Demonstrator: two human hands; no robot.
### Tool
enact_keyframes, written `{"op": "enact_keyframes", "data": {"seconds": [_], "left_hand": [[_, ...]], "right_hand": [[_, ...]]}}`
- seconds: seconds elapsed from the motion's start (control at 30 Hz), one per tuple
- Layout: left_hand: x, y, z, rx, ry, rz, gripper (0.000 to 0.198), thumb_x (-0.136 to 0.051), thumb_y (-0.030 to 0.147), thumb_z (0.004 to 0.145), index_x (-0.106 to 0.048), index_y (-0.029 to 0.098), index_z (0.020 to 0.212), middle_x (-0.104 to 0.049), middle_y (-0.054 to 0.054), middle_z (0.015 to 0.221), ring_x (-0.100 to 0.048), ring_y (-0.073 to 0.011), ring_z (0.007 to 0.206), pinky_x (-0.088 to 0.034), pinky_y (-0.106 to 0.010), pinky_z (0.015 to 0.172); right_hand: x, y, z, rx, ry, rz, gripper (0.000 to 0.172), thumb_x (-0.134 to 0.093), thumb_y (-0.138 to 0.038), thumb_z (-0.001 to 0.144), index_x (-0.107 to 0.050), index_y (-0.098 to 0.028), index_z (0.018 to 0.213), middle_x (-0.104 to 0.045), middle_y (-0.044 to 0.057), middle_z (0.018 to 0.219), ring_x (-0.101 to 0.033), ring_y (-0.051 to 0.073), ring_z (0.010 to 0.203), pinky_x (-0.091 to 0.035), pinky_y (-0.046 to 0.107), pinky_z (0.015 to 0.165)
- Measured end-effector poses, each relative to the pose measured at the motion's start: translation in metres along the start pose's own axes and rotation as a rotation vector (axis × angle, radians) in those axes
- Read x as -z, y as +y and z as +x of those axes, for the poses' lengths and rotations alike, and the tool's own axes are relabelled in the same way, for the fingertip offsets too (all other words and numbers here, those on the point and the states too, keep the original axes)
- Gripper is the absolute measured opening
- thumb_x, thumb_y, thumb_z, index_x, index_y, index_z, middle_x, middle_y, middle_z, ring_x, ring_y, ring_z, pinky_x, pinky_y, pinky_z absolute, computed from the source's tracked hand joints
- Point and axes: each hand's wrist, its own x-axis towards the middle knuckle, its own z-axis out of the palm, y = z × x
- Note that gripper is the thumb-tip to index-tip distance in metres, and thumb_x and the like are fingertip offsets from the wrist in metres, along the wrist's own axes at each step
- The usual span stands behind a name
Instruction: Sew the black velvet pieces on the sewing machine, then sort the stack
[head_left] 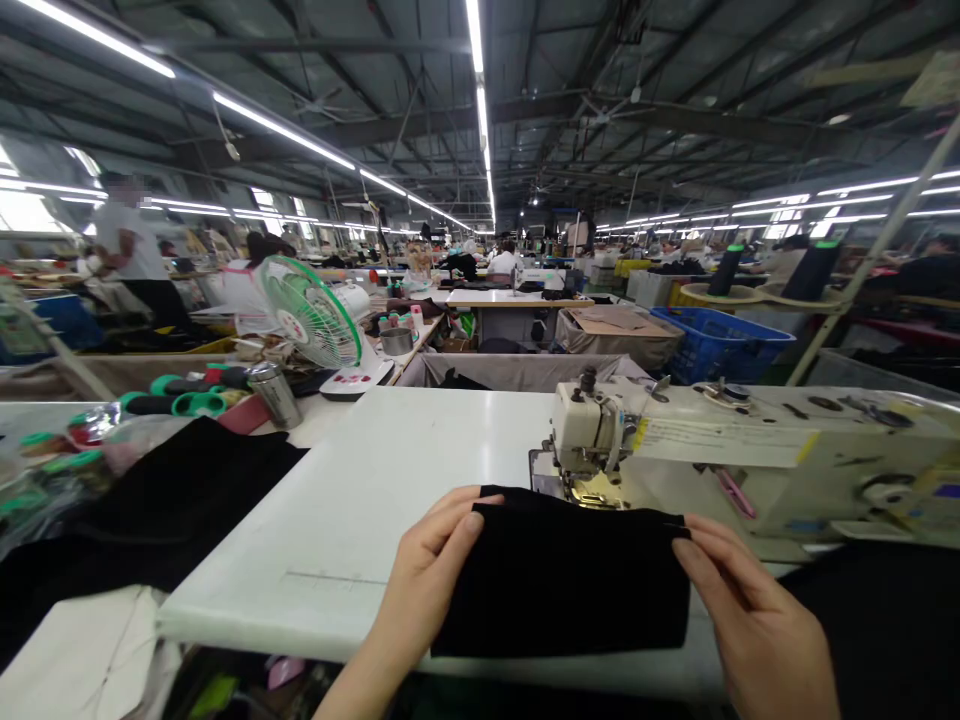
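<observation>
A folded piece of black fabric [570, 585] is stretched between my two hands, in front of the sewing machine [592, 430]. My left hand [431, 560] pinches its upper left corner, thumb on the near face. At the upper right corner, my right hand [757, 610] grips it the same way. The top edge shows two layers slightly apart. Behind the fabric is the machine's needle area with a gold-coloured plate [596, 495], partly hidden by the cloth. The white sewing table [337, 510] extends to the left beneath it.
More black cloth lies at the left [187, 480] and at the right [885, 620]. A green-rimmed fan [319, 315], a metal flask [274, 395] and several thread spools [180, 395] stand at the back left. Beyond the machine is a blue crate [720, 345]. A person [135, 245] stands far left.
</observation>
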Motion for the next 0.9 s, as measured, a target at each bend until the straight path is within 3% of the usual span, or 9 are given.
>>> {"op": "enact_keyframes", "data": {"seconds": [0.17,0.27,0.4,0.57,0.73,0.9], "left_hand": [[-0.009,-0.001,-0.007,0.089,0.167,-0.194,0.024,-0.073,0.043,0.077,-0.08,0.021,0.085,-0.074,-0.009,0.103,-0.066,-0.0273,0.101,-0.051,-0.036,0.094],[-0.013,0.0,-0.008,0.144,0.18,-0.346,0.026,-0.074,0.041,0.077,-0.079,0.019,0.087,-0.074,-0.009,0.105,-0.066,-0.0263,0.1,-0.051,-0.034,0.092],[-0.014,0.004,-0.009,0.15,0.224,-0.361,0.026,-0.077,0.041,0.073,-0.079,0.017,0.083,-0.075,-0.009,0.101,-0.067,-0.0257,0.097,-0.051,-0.032,0.09],[-0.016,0.006,-0.009,0.231,0.303,-0.427,0.027,-0.082,0.04,0.065,-0.076,0.017,0.079,-0.075,-0.007,0.083,-0.068,-0.0213,0.081,-0.054,-0.03,0.077],[-0.017,0.007,-0.008,0.242,0.309,-0.47,0.026,-0.082,0.038,0.065,-0.073,0.015,0.074,-0.073,-0.005,0.076,-0.065,-0.0162,0.071,-0.051,-0.025,0.069],[-0.018,0.002,-0.006,0.24,0.297,-0.504,0.025,-0.082,0.036,0.066,-0.071,0.015,0.075,-0.072,-0.003,0.076,-0.063,-0.0135,0.071,-0.049,-0.022,0.07]], "right_hand": [[0.001,0.029,-0.007,-0.225,-0.003,0.192,0.04,-0.079,-0.05,0.066,-0.077,-0.019,0.092,-0.075,0.007,0.107,-0.069,0.03,0.102,-0.06,0.029,0.081],[0.001,0.043,-0.009,-0.229,0.031,0.211,0.036,-0.08,-0.046,0.067,-0.076,-0.023,0.094,-0.076,0.005,0.102,-0.069,0.03,0.099,-0.061,0.031,0.08],[0.004,0.05,-0.01,-0.144,0.063,0.188,0.032,-0.078,-0.046,0.066,-0.076,-0.027,0.092,-0.075,0.003,0.099,-0.069,0.031,0.101,-0.061,0.033,0.082],[0.007,0.052,-0.009,-0.089,0.017,0.178,0.036,-0.08,-0.048,0.061,-0.076,-0.026,0.089,-0.074,0.004,0.102,-0.068,0.033,0.101,-0.061,0.036,0.085],[0.002,0.044,-0.006,-0.247,0.041,0.272,0.043,-0.084,-0.046,0.059,-0.075,-0.022,0.094,-0.076,0.006,0.097,-0.072,0.031,0.091,-0.063,0.032,0.073],[-0.004,0.019,-0.011,-0.358,0.115,0.33,0.044,-0.084,-0.049,0.061,-0.075,-0.021,0.093,-0.076,0.007,0.105,-0.071,0.029,0.095,-0.063,0.028,0.071]]}}
